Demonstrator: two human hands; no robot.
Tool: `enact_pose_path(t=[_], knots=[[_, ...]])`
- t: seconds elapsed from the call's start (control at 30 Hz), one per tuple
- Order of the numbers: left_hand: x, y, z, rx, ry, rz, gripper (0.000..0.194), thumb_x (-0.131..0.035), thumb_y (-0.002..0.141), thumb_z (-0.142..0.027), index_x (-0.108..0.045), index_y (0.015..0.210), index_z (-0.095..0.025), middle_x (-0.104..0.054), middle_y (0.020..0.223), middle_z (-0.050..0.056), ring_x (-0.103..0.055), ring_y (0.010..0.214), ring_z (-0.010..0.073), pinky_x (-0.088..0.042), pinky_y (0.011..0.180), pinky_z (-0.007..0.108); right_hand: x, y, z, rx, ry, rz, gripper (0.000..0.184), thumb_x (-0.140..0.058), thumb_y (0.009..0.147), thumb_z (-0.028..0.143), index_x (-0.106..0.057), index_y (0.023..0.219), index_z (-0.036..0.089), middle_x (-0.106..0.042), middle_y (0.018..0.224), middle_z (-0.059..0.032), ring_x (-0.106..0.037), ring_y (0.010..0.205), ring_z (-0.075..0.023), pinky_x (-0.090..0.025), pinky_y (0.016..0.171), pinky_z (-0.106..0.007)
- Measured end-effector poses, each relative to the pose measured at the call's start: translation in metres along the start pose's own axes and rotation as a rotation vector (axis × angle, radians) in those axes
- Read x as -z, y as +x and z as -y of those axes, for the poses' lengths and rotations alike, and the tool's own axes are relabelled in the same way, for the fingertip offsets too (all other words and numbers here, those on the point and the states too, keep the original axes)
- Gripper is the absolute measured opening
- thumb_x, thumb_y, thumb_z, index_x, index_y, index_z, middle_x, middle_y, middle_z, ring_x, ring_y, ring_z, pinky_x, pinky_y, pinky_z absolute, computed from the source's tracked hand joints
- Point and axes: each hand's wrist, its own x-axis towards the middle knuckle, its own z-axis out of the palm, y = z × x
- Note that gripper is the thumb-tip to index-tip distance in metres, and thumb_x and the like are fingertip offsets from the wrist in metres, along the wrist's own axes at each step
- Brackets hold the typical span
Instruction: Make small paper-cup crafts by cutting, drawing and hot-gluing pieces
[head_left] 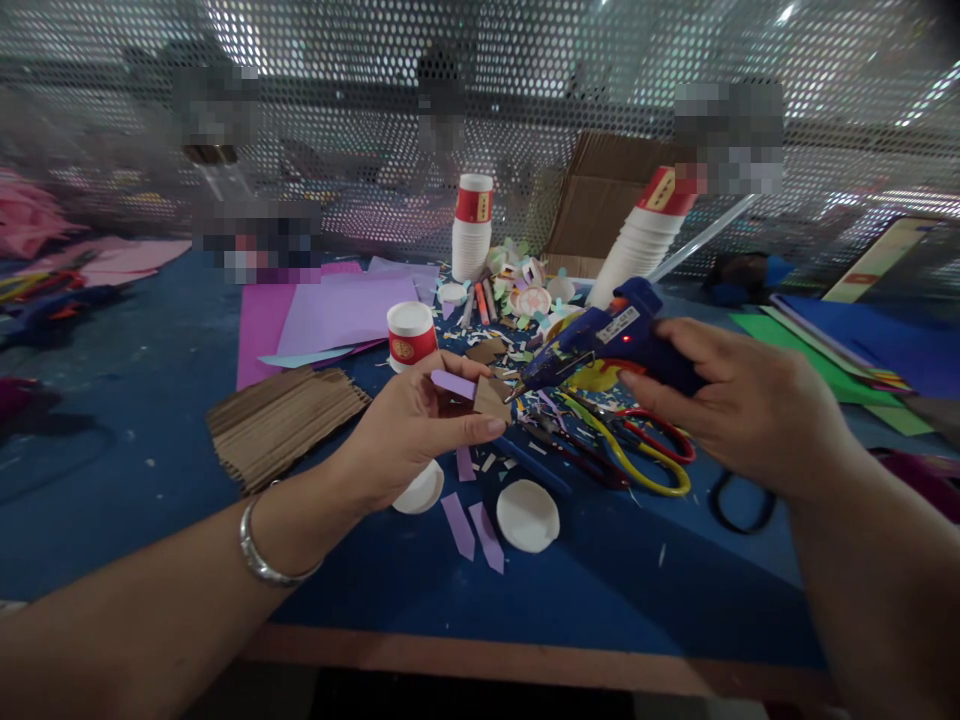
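Note:
My left hand (420, 425) pinches a small piece of brown cardboard (493, 398), with a purple paper strip (454, 384) beside it at the fingers. Wrapped round the handle of a blue glue gun (600, 335) is my right hand (742, 400). The gun's nozzle is at the cardboard piece; whether it touches I cannot tell. A clear glue stick (701, 238) juts from the gun's back. Below my hands lie a white paper disc (528, 516), another disc (420, 488) partly under my left hand, and purple strips with pointed ends (487, 537).
Scissors with yellow handles (637, 455) and red handles (667, 435) lie among paper scraps. Corrugated cardboard (285, 425), purple sheets (341, 310) and a red-and-white paper cup (412, 335) are at left. Cup stacks (471, 235) stand before a perforated metal screen (360, 150). Coloured sheets (862, 345) lie at right.

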Motion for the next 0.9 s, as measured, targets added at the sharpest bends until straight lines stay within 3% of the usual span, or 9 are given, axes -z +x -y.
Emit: enact_pose_path(t=[0.27,0.53,0.7,0.9], knots=[[-0.001,0.0,0.0,-0.001,-0.009,0.012,0.044,-0.089,0.062,-0.011,-0.058,0.093,-0.016,-0.068,0.079,-0.003,-0.061,0.076,0.0101,-0.049,0.076,0.025,-0.004,-0.001,-0.006,0.154,-0.068,-0.103,0.033,-0.056,0.095,0.041,-0.068,0.105,0.011,-0.076,0.096,-0.0132,-0.074,0.079,-0.0228,-0.059,0.068,-0.032],[0.002,0.001,0.004,-0.055,0.067,0.016,0.045,-0.09,0.061,-0.016,-0.06,0.095,-0.017,-0.068,0.085,-0.001,-0.062,0.077,0.0112,-0.051,0.075,0.026,-0.012,-0.005,-0.016,0.127,-0.034,-0.074,0.032,-0.058,0.094,0.038,-0.066,0.115,0.014,-0.075,0.108,-0.0135,-0.074,0.096,-0.0262,-0.06,0.083,-0.039],[0.005,0.0,0.006,-0.181,0.29,-0.016,0.044,-0.09,0.064,-0.024,-0.06,0.095,-0.018,-0.067,0.093,0.001,-0.063,0.081,0.0138,-0.051,0.076,0.03,-0.009,-0.003,-0.013,0.159,-0.107,-0.123,0.038,-0.056,0.095,0.043,-0.068,0.105,0.009,-0.076,0.099,-0.0165,-0.075,0.089,-0.0257,-0.061,0.079,-0.036],[0.005,-0.001,0.005,-0.27,0.403,-0.09,0.042,-0.09,0.064,-0.03,-0.06,0.091,-0.019,-0.066,0.088,0.001,-0.062,0.083,0.0158,-0.05,0.079,0.033,-0.007,-0.001,-0.009,0.187,-0.131,-0.155,0.038,-0.056,0.095,0.041,-0.069,0.104,0.005,-0.076,0.095,-0.0177,-0.076,0.083,-0.0243,-0.06,0.073,-0.032]])
